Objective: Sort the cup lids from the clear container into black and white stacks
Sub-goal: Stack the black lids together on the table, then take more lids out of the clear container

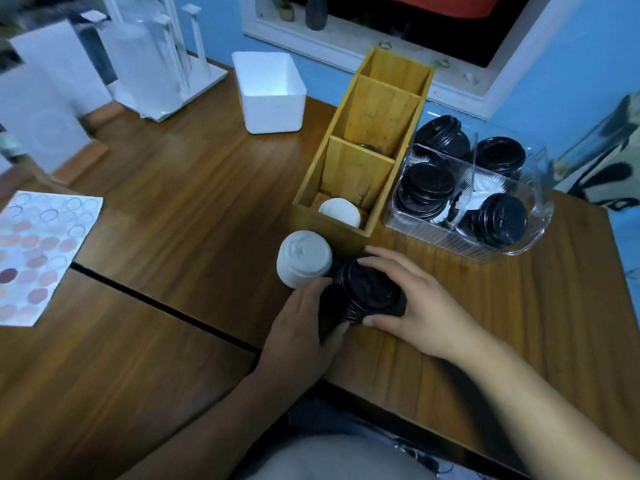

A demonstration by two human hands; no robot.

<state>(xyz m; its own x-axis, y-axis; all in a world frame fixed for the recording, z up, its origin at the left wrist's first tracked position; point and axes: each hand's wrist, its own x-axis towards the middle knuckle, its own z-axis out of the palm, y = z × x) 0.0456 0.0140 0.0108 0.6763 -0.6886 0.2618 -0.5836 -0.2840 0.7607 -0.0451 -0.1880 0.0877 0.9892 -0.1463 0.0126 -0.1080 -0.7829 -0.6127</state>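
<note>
Fingers of left hand and right hand grip a black plastic lid stack; the clear ribbed container holds black lids and white lids.

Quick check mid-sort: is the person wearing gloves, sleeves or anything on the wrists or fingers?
No gloves: the left hand and right hand are bare. No sleeve shows on the left forearm or right forearm up to the frame edge. No watch, band or ring is visible, though the picture is slightly blurred.
</note>
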